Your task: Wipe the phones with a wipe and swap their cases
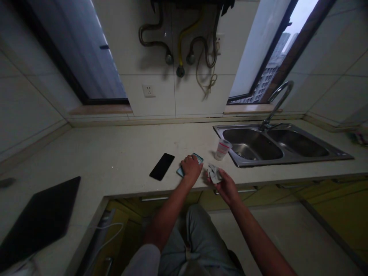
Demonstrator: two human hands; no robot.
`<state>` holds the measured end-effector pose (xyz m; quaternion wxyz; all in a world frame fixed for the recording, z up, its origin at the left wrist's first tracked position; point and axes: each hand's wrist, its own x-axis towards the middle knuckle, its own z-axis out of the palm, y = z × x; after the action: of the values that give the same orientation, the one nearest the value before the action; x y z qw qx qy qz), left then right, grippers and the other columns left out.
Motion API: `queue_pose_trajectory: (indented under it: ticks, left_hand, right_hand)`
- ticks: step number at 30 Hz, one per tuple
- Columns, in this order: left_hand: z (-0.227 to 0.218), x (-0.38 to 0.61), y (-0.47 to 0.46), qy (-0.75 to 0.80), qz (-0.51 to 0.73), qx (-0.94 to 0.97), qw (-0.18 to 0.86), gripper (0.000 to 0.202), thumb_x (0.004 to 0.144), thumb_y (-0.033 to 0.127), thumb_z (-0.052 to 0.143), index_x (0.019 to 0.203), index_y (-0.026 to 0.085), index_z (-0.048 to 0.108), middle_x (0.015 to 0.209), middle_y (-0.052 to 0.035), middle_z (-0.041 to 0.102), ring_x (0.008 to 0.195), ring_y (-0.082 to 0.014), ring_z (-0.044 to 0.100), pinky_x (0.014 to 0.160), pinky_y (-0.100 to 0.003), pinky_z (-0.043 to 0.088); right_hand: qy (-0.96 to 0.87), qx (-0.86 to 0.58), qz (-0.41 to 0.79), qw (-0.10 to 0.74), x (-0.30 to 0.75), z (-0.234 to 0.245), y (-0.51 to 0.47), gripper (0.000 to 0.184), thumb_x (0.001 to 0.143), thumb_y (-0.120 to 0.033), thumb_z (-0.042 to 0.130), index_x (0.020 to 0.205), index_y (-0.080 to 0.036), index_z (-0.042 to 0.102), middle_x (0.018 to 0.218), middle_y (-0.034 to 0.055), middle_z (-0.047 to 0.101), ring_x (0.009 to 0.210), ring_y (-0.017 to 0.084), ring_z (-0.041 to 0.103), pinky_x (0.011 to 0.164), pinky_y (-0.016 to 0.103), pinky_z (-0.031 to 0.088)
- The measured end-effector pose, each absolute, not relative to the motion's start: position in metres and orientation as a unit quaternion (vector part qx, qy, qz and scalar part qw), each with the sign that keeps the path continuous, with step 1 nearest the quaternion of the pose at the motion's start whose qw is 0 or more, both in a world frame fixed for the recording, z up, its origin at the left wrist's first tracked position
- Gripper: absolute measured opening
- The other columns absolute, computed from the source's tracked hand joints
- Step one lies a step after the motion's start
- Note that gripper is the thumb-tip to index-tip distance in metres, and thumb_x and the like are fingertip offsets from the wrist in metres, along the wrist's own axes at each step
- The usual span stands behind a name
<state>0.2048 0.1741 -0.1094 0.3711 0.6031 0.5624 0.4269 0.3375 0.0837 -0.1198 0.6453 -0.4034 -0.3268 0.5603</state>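
My left hand (191,167) lies over a phone in a light-blue case (179,171) on the counter, its fingers curled over the edges and hiding most of it. Held at the front edge of the counter, my right hand (225,183) is closed on a crumpled pale wipe (214,173) with dark marks or folds. To the left of my left hand, a black phone (162,166) lies flat. A clear plastic cup with red print (222,149) stands beyond my right hand, beside the sink.
A double steel sink (241,165) with a curved faucet (277,101) is set into the counter (120,149) on the right. At the far left lies a flat black panel (43,214). A white cable (110,228) hangs below the counter by a drawer.
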Motion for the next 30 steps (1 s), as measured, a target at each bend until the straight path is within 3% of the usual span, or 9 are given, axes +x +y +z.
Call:
queue_pose_trajectory:
  ticks: [5, 7, 10, 13, 18, 21, 23, 27, 30]
  left_hand:
    - [-0.104, 0.202, 0.172, 0.544, 0.45, 0.594, 0.387, 0.069, 0.073, 0.036, 0.076, 0.136, 0.024, 0.051, 0.159, -0.0181, 0.025, 0.15, -0.0403, 0.006, 0.116, -0.059, 0.012]
    - [-0.096, 0.183, 0.174, 0.557, 0.434, 0.622, 0.339, 0.069, 0.077, 0.042, 0.072, 0.139, 0.025, 0.048, 0.162, -0.0164, 0.022, 0.15, -0.0382, 0.007, 0.117, -0.056, 0.015]
    - [-0.085, 0.134, 0.183, 0.639, 0.394, 0.621, 0.227, 0.067, 0.076, 0.048, 0.07, 0.134, 0.019, 0.051, 0.154, -0.0234, 0.034, 0.146, -0.0428, 0.019, 0.111, -0.053, 0.028]
    - [-0.082, 0.085, 0.194, 0.73, 0.246, 0.619, 0.155, 0.066, 0.069, 0.051, 0.075, 0.12, 0.012, 0.058, 0.128, -0.0308, 0.056, 0.131, -0.0475, 0.041, 0.1, -0.055, 0.038]
    - [-0.084, 0.057, 0.207, 0.734, 0.122, 0.66, 0.106, 0.063, 0.07, 0.058, 0.072, 0.113, 0.013, 0.061, 0.119, -0.0273, 0.061, 0.116, -0.0431, 0.056, 0.089, -0.048, 0.046]
    - [-0.086, 0.055, 0.212, 0.753, 0.155, 0.621, 0.152, 0.067, 0.064, 0.05, 0.079, 0.114, 0.011, 0.058, 0.117, -0.0272, 0.063, 0.111, -0.0399, 0.061, 0.086, -0.043, 0.048]
    - [-0.087, 0.053, 0.213, 0.749, 0.243, 0.579, 0.212, 0.068, 0.058, 0.044, 0.084, 0.112, 0.013, 0.058, 0.113, -0.0233, 0.067, 0.104, -0.036, 0.064, 0.081, -0.04, 0.049]
    - [-0.092, 0.058, 0.207, 0.585, 0.458, 0.451, 0.494, 0.057, 0.051, 0.043, 0.089, 0.094, 0.017, 0.062, 0.083, -0.0076, 0.07, 0.073, -0.0224, 0.066, 0.063, -0.031, 0.051]
    - [-0.091, 0.077, 0.203, 0.477, 0.49, 0.283, 0.672, 0.042, 0.061, 0.041, 0.085, 0.088, 0.017, 0.064, 0.068, -0.0014, 0.065, 0.056, -0.014, 0.06, 0.054, -0.025, 0.049]
  right_hand:
    - [-0.284, -0.378, 0.601, 0.644, 0.341, -0.126, 0.088, 0.023, 0.082, -0.04, 0.072, 0.095, -0.021, 0.07, 0.104, 0.0058, 0.077, 0.09, 0.026, 0.075, 0.084, 0.047, 0.063]
    - [-0.264, -0.383, 0.6, 0.651, 0.345, -0.13, 0.088, 0.023, 0.083, -0.039, 0.071, 0.097, -0.021, 0.071, 0.105, 0.0063, 0.077, 0.093, 0.026, 0.075, 0.085, 0.045, 0.063]
    - [-0.229, -0.393, 0.602, 0.656, 0.353, -0.135, 0.086, 0.024, 0.086, -0.039, 0.067, 0.099, -0.02, 0.072, 0.104, 0.0073, 0.077, 0.094, 0.025, 0.075, 0.082, 0.044, 0.064]
    - [-0.2, -0.397, 0.601, 0.664, 0.36, -0.134, 0.086, 0.022, 0.086, -0.037, 0.067, 0.097, -0.019, 0.073, 0.103, 0.0078, 0.077, 0.094, 0.025, 0.075, 0.079, 0.042, 0.065]
    - [-0.206, -0.389, 0.603, 0.665, 0.355, -0.121, 0.091, 0.021, 0.078, -0.033, 0.078, 0.091, -0.018, 0.072, 0.096, 0.0054, 0.078, 0.085, 0.022, 0.074, 0.076, 0.037, 0.065]
    - [-0.224, -0.383, 0.615, 0.651, 0.347, -0.109, 0.092, 0.03, 0.068, -0.031, 0.086, 0.091, -0.018, 0.072, 0.094, 0.0034, 0.077, 0.081, 0.018, 0.073, 0.073, 0.03, 0.064]
    - [-0.237, -0.387, 0.623, 0.637, 0.343, -0.102, 0.091, 0.031, 0.066, -0.032, 0.088, 0.09, -0.018, 0.073, 0.09, 0.0025, 0.077, 0.077, 0.017, 0.072, 0.07, 0.028, 0.063]
    - [-0.252, -0.398, 0.618, 0.629, 0.337, -0.097, 0.093, 0.029, 0.068, -0.037, 0.086, 0.087, -0.019, 0.073, 0.087, 0.0025, 0.077, 0.078, 0.018, 0.071, 0.073, 0.033, 0.062]
    - [-0.237, -0.404, 0.606, 0.643, 0.334, -0.097, 0.105, 0.029, 0.069, -0.037, 0.086, 0.088, -0.019, 0.073, 0.09, 0.002, 0.077, 0.08, 0.019, 0.071, 0.077, 0.036, 0.061]
